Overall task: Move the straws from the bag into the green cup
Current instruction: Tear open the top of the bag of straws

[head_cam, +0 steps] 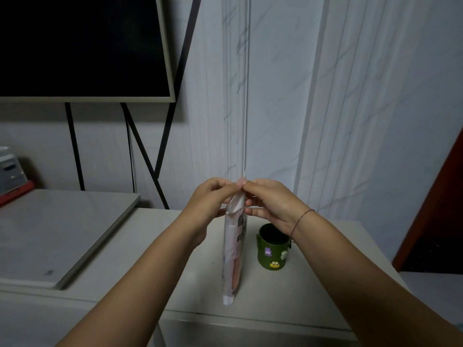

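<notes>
dark screen (80, 43) upper left | pale slab (50, 236) on white counter (325, 291) | boxes (11, 171) far left

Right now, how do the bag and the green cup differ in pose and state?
The bag is held upright by its top edge, pinched between the left hand and the right hand; the green cup stands free on the white counter, untouched. The bag is flat, pale and still packed; the cup is round, dark green with stickers, its open mouth showing no straws. Both are upright, side by side.
</notes>
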Tool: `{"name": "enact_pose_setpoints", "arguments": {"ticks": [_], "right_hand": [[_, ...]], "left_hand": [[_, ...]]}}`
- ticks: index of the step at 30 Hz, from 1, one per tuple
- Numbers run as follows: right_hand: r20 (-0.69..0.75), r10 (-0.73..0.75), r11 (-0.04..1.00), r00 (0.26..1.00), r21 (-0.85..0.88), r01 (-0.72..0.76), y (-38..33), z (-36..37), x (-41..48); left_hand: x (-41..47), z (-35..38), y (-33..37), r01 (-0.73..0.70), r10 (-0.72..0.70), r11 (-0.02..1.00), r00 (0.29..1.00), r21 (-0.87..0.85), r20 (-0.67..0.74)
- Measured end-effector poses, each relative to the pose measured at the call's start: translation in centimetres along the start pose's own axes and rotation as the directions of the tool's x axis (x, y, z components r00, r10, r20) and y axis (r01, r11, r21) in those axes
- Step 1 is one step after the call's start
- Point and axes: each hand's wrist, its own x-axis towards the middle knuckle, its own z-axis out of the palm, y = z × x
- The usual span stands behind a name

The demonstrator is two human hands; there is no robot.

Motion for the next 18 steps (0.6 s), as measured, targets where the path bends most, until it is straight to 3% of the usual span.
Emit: {"name": "enact_pose_setpoints", "arguments": {"ticks": [10, 14, 18], "right_hand": [[-0.016, 0.0, 0.998, 1.0, -0.066, -0.001, -0.04, 0.22, -0.08], [-0.045, -0.03, 0.995, 0.999, -0.094, 0.025, -0.2, 0.28, 0.07], [-0.043, -0.089, 0.996, 0.995, -0.034, 0.087, 0.48, 0.42, 0.09]], "left_hand": [[0.59, 0.21, 0.38, -0.054, 0.061, 0.98, 0.998, 0.191, -0.032], [0.63, 0.47, 0.51, -0.074, 0.07, 0.948, 0.997, 0.31, 0.024], [0.31, 0.98, 0.04, -0.104, 0.098, 0.96, 0.995, 0.262, 0.033]]}}
